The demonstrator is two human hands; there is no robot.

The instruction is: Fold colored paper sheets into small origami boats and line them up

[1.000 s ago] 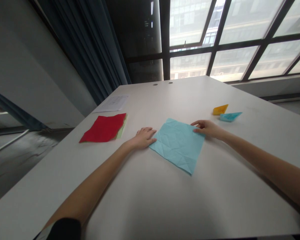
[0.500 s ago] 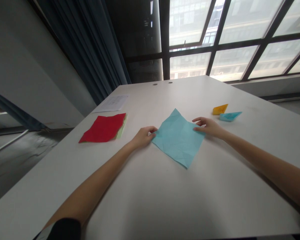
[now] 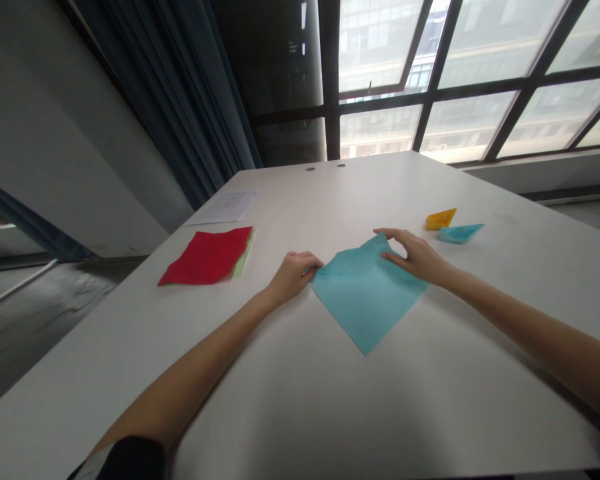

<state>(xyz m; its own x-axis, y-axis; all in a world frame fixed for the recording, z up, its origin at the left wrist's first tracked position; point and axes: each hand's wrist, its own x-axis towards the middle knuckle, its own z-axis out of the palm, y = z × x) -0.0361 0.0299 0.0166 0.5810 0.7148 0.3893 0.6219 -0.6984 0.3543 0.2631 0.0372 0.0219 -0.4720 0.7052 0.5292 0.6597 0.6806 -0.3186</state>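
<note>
A light blue sheet of paper (image 3: 367, 300) lies in front of me with one corner pointing toward me. Its far edge is uneven and lifts a little. My left hand (image 3: 296, 272) pinches the sheet's left corner between thumb and fingers. At the upper right of the sheet is my right hand (image 3: 414, 255), its thumb on the paper's face and its index finger at the top corner. The other right fingers are partly hidden. Beyond that hand stand a folded yellow paper piece (image 3: 440, 219) and a folded light blue paper piece (image 3: 461, 233).
Left of the sheet, a red paper stack (image 3: 207, 258) shows a pale green edge (image 3: 243, 261). Behind it lies a white printed page (image 3: 223, 207). The white table (image 3: 310, 393) reaches back toward the windows, and a dark blue curtain (image 3: 180, 100) hangs at the left.
The blue sheet has turned and shifted slightly to the right and nearer. My right hand has moved to its upper corner, while my left hand keeps the left corner and shifts slightly right.
</note>
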